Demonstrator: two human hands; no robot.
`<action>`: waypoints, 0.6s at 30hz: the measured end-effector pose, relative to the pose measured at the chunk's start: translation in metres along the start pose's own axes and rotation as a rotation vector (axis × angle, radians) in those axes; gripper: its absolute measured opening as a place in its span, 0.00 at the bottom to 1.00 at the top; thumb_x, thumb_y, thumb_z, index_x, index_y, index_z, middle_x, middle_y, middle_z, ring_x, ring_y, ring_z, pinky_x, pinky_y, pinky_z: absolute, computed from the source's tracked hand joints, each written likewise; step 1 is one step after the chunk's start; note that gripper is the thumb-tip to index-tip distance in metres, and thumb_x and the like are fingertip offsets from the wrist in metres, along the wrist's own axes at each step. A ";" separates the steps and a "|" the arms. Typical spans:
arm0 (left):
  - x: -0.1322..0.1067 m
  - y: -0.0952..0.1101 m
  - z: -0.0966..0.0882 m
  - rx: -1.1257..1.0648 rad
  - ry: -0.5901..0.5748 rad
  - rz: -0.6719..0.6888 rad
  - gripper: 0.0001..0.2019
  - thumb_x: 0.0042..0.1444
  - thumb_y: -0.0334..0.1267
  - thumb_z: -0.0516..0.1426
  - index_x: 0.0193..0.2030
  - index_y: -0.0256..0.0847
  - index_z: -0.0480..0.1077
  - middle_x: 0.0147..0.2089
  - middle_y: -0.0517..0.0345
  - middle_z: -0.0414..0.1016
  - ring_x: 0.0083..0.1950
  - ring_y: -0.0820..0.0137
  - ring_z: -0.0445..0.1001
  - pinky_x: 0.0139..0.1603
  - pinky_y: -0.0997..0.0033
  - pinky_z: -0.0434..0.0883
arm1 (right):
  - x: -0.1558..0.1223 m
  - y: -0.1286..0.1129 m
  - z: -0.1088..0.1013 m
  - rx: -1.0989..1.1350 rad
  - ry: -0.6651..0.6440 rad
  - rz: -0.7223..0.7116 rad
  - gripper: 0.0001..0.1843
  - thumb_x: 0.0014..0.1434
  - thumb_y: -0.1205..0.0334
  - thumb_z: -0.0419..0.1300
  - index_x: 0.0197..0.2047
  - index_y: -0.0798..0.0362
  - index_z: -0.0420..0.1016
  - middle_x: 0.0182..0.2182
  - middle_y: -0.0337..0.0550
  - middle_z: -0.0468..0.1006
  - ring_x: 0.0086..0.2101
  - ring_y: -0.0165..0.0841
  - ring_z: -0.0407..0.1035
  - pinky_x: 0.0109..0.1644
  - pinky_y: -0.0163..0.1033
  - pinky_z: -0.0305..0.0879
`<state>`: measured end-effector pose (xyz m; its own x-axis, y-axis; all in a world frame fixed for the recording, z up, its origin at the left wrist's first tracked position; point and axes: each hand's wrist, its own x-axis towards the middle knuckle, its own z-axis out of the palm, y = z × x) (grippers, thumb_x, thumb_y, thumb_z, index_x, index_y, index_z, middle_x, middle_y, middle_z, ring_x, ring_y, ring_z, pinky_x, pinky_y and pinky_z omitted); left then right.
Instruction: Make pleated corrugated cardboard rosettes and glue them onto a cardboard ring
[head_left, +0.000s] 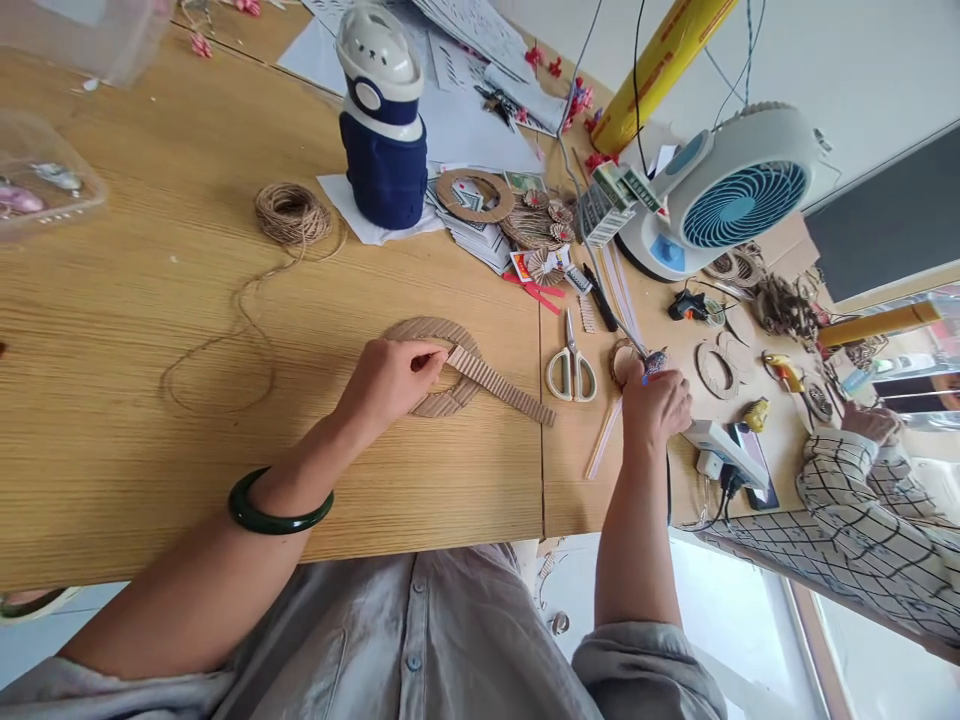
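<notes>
My left hand [391, 378] presses down on a ring of corrugated cardboard [420, 330] lying on the wooden table [150, 300]. Its fingers pinch the near end of a corrugated cardboard strip [510, 388] that runs off to the right across the ring. A green bangle [279, 512] sits on that wrist. My right hand [656, 402] is closed round the handle of a glue gun [654, 362], whose tip points up and left. White glue sticks [604, 450] lie just beside it.
Scissors [571, 368] lie between my hands. A coil of twine [292, 212] trails a loop toward me. A navy and white bottle [381, 120], a desk fan [720, 190], cardboard rings and paper scraps crowd the far side. Another person's checked sleeve [862, 520] rests at the right.
</notes>
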<state>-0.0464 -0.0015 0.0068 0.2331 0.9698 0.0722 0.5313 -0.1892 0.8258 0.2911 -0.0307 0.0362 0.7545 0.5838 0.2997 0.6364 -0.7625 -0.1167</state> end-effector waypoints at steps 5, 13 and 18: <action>0.000 0.002 -0.001 -0.034 0.090 -0.011 0.17 0.63 0.43 0.54 0.46 0.37 0.83 0.28 0.57 0.81 0.25 0.70 0.74 0.30 0.72 0.67 | 0.005 0.047 0.019 -0.045 -0.027 -0.009 0.17 0.62 0.67 0.51 0.51 0.61 0.74 0.52 0.64 0.76 0.55 0.54 0.67 0.54 0.55 0.64; -0.002 0.003 -0.002 -0.162 0.208 0.020 0.17 0.64 0.44 0.55 0.50 0.41 0.81 0.32 0.58 0.82 0.26 0.72 0.73 0.32 0.74 0.69 | 0.014 0.092 0.019 0.132 -0.141 -0.233 0.14 0.56 0.68 0.55 0.45 0.60 0.72 0.47 0.64 0.76 0.52 0.50 0.66 0.62 0.57 0.56; -0.002 0.013 -0.005 -0.369 0.210 -0.007 0.16 0.63 0.47 0.57 0.49 0.41 0.80 0.30 0.60 0.79 0.25 0.75 0.70 0.30 0.75 0.69 | 0.003 0.094 -0.012 0.482 -0.051 -0.263 0.12 0.60 0.58 0.54 0.45 0.54 0.66 0.43 0.58 0.73 0.48 0.48 0.66 0.57 0.59 0.61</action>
<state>-0.0436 -0.0056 0.0202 0.0393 0.9884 0.1465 0.1963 -0.1514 0.9688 0.3512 -0.1043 0.0373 0.5594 0.7593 0.3324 0.7968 -0.3821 -0.4682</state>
